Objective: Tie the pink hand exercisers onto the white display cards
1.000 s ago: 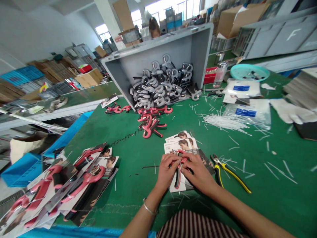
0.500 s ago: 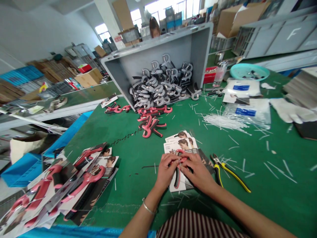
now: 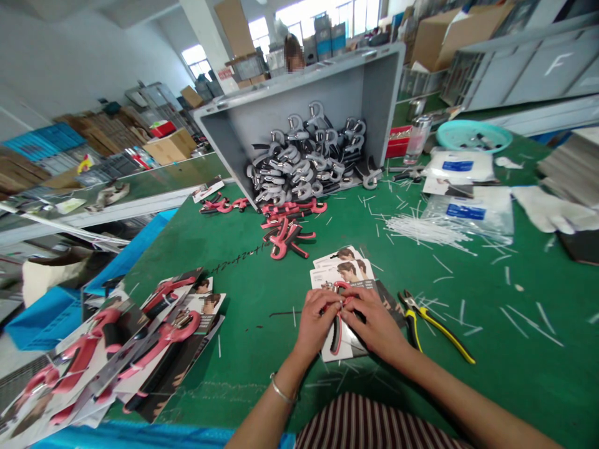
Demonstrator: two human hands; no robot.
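Observation:
A pink-and-black hand grip exerciser [image 3: 336, 338] lies on a printed backing card [image 3: 345, 347] in front of me. My left hand [image 3: 319, 317] is closed over its left side, fingertips pinching near the middle. My right hand [image 3: 369, 317] is closed from the other side, its thumb and fingers meeting the left fingertips. A small white strip, seemingly a cable tie [image 3: 342, 304], shows between the fingertips; most of it is hidden. More printed cards [image 3: 349, 269] lie beneath and behind. Yellow-and-black cutting pliers [image 3: 433, 324] rest to the right of my right hand.
Carded pink grips [image 3: 159, 343] are piled at left. Loose pink grips [image 3: 283, 240] lie before a tipped grey crate [image 3: 384, 100] of grey grips [image 3: 304, 165]. White cable ties [image 3: 421, 229], plastic bags [image 3: 486, 212] and a glove [image 3: 552, 209] lie at right. Another person [image 3: 294, 55] is behind the crate.
The view has shifted very slightly. Both hands stay at the same spot on the hand grip, with only small movement at the fingertips.

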